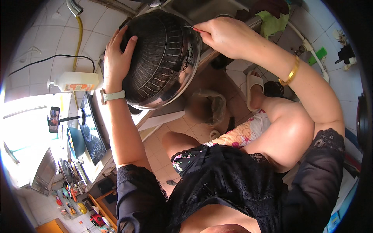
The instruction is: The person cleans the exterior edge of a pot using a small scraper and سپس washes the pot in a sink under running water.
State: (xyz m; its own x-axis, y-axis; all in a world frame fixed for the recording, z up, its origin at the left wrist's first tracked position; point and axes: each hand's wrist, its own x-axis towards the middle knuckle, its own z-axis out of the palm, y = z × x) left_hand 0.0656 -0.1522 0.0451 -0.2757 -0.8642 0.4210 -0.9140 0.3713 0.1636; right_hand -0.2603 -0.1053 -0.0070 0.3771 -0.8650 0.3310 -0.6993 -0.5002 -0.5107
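Observation:
A round metal pot or wok (154,58) lies tilted at the counter's edge, its outside facing me. Black crust covers much of that surface, scored with many pale curved scrape lines; shinier metal shows near the rim. My left hand (119,55) holds the pot on its left side, thumb and fingers spread over the blackened bottom. At the opposite side, my right hand (224,36) pinches a small red-handled tool (198,30). Its thin metal tip reaches the pot's surface near the rim. Most of the handle is hidden inside my fingers.
Behind the pot is a metal sink (201,8), with a green cloth (274,21) hanging to its right. A pump bottle (80,81) stands left of my left wrist. Beyond it are a phone on a stand (54,119) and a blue bowl (76,142). A bag-lined bin (220,107) sits below.

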